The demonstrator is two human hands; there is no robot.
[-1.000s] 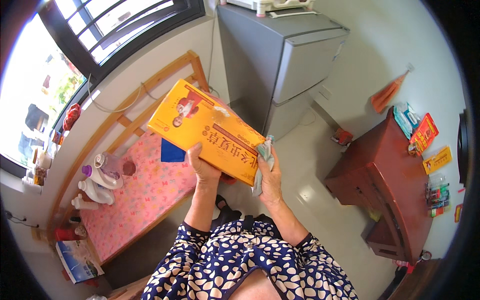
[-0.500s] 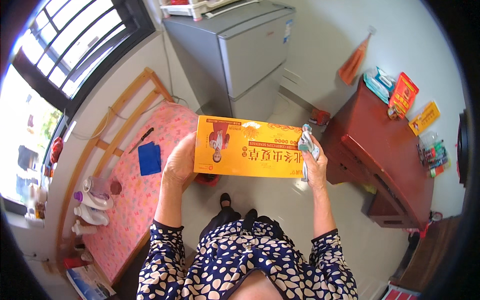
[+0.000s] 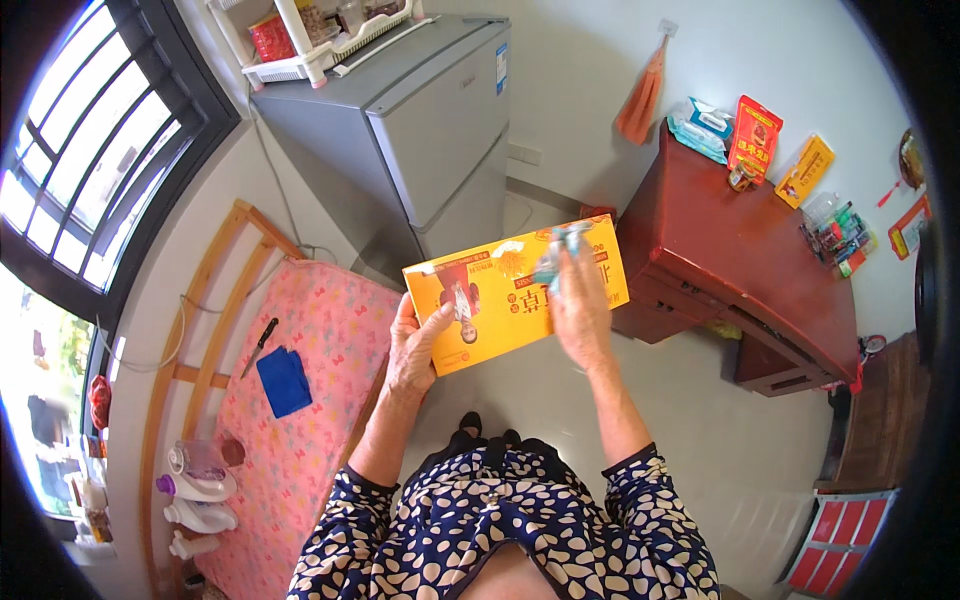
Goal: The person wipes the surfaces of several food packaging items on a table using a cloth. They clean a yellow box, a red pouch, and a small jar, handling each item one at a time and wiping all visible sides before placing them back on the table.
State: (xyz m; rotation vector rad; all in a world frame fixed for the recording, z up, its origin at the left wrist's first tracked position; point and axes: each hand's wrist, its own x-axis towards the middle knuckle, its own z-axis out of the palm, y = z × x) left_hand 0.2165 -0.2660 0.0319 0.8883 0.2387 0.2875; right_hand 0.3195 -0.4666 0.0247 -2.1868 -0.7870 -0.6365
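A flat yellow box [image 3: 490, 325] with a printed figure and red lettering is held up in front of me, tilted with its right end higher. My left hand [image 3: 415, 345] grips its left end, thumb on the front face and fingers behind. Against the right part of that face, my right hand [image 3: 582, 305] presses a crumpled grey-blue cloth [image 3: 562, 255]. Motion blurs the right fingers a little, and the cloth covers some of the lettering.
On the left stands a bed with a pink sheet [image 3: 330, 310], holding a knife [image 3: 262, 340], a blue cloth [image 3: 284, 382] and several white bottles [image 3: 200, 487]. A grey refrigerator [image 3: 440, 140] stands ahead. The red-brown desk [image 3: 740, 240] at right carries packets and small goods.
My right hand has moved from the box's right edge onto its front face with the cloth. The box has tilted, its right end rising. My view has shifted to the right.
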